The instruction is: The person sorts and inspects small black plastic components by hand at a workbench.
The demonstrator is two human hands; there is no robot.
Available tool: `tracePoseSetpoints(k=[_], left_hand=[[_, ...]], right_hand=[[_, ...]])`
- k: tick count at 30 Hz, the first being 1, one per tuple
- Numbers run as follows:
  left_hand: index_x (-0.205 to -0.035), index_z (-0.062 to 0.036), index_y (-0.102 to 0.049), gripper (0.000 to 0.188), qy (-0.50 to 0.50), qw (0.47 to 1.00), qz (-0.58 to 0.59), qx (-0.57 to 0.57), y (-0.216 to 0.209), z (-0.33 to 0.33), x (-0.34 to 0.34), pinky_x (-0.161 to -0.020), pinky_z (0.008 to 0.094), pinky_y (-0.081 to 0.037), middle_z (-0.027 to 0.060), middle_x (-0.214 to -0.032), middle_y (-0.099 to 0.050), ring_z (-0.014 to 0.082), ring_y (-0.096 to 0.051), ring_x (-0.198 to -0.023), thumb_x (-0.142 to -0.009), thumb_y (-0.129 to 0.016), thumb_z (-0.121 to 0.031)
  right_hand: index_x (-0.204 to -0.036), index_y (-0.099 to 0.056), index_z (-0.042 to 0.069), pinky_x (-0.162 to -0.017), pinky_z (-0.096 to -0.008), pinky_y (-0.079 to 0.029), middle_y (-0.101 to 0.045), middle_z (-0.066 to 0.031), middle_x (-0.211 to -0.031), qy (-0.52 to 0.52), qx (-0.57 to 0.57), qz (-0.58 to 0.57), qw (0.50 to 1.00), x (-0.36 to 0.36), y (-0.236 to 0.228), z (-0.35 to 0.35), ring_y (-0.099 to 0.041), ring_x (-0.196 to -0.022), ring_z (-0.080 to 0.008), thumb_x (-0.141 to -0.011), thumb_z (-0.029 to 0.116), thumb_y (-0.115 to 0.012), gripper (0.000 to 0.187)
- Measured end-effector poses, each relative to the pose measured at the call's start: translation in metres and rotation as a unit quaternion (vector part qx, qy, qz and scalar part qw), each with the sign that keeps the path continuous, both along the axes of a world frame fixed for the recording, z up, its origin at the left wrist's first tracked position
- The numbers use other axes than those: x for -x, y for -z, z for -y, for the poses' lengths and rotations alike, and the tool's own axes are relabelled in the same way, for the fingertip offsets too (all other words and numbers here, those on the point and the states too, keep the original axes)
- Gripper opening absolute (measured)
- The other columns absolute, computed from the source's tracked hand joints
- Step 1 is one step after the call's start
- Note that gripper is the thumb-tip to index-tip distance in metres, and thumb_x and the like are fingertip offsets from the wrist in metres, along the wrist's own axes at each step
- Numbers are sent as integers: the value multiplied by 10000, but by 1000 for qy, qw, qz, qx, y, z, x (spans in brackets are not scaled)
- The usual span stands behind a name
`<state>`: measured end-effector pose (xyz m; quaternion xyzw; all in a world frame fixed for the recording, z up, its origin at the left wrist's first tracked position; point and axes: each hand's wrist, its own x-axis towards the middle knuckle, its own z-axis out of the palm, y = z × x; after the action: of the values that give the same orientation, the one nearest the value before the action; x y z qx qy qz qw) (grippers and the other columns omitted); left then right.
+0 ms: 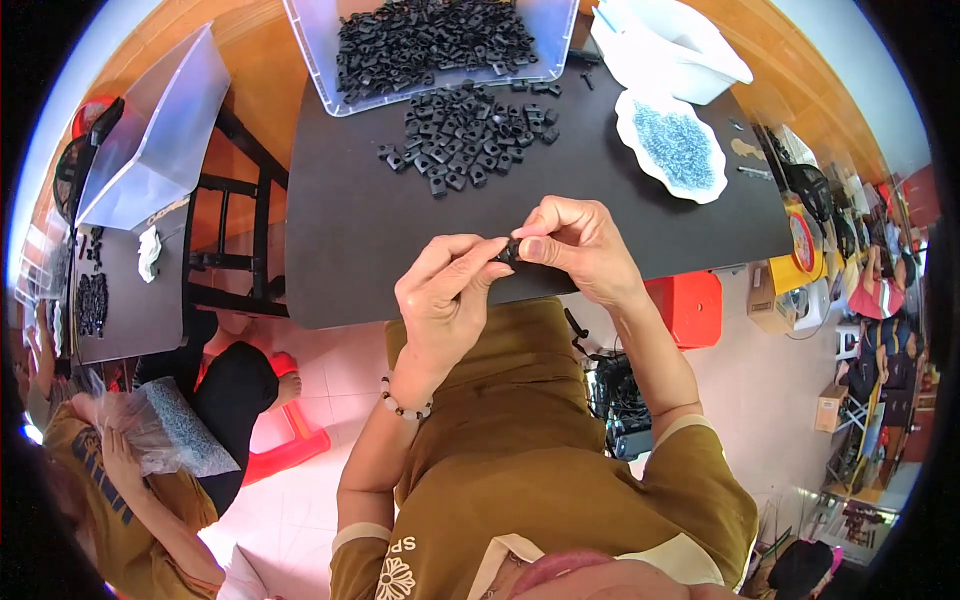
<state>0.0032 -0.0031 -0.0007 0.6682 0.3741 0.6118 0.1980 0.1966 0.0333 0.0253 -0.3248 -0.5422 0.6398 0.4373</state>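
Over the near edge of the dark table, both my hands meet at a small black plastic part (510, 251). My left hand (450, 285) pinches it from the left between thumb and fingers. From the right, my right hand (580, 245) closes on the same part with thumb and forefinger; whether it also holds a tiny piece is hidden. Beyond my hands lies a loose pile of small black plastic parts (465, 135). A white scalloped dish (708, 185) of small light-blue pieces (675, 145) stands to the right.
A clear plastic bin (550, 65) full of black parts stands at the far side of the table (350, 230). Near it is a white tub (670, 45). A red stool (690, 310) is below right. At left, a co-worker (130, 480) holds a bag of blue pieces (185, 430).
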Motion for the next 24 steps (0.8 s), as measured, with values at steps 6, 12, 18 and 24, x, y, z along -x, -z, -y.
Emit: tracePoseSetpoints(k=[6, 12, 18, 24], left_hand=[[-1056, -28, -782, 272, -9, 1000, -1, 11, 2, 0, -1, -641, 287, -544, 73, -919, -696, 171, -653, -733, -793, -827, 27], [-1052, -17, -775, 292, -15, 1000, -14, -11, 6, 0, -3, -631, 295, -544, 76, -898, -686, 191, -652, -746, -774, -824, 55], [-1037, 6, -777, 247, -14, 998, -57, -31, 2, -1, -3, -649, 275, -541, 104, -909, -708, 185, -662, -747, -803, -785, 85], [-1023, 16, -772, 213, -52, 995, -76, -37, 6, -2, -2, -654, 278, -549, 108, -924, -717, 189, -673, -751, -819, -779, 76]], right_hand=[[-834, -693, -4, -733, -223, -505, -716, -20, -880, 7, -7, 15, 1000, 3, -5, 1, -616, -812, -44, -902, 62, -794, 138], [-839, -694, -12, -709, -228, -526, -708, -35, -822, 11, -14, 101, 995, 0, -8, 1, -646, -771, -62, -876, 51, -812, 139], [-776, -692, 4, -597, -220, -441, -700, 5, -746, 12, -17, 159, 987, 2, -16, 1, -561, -690, -18, -866, 32, -811, 152], [-814, -684, -3, -657, -205, -484, -710, -13, -791, 5, -50, 209, 977, 8, -17, -3, -607, -761, -18, -890, 82, -813, 172]])
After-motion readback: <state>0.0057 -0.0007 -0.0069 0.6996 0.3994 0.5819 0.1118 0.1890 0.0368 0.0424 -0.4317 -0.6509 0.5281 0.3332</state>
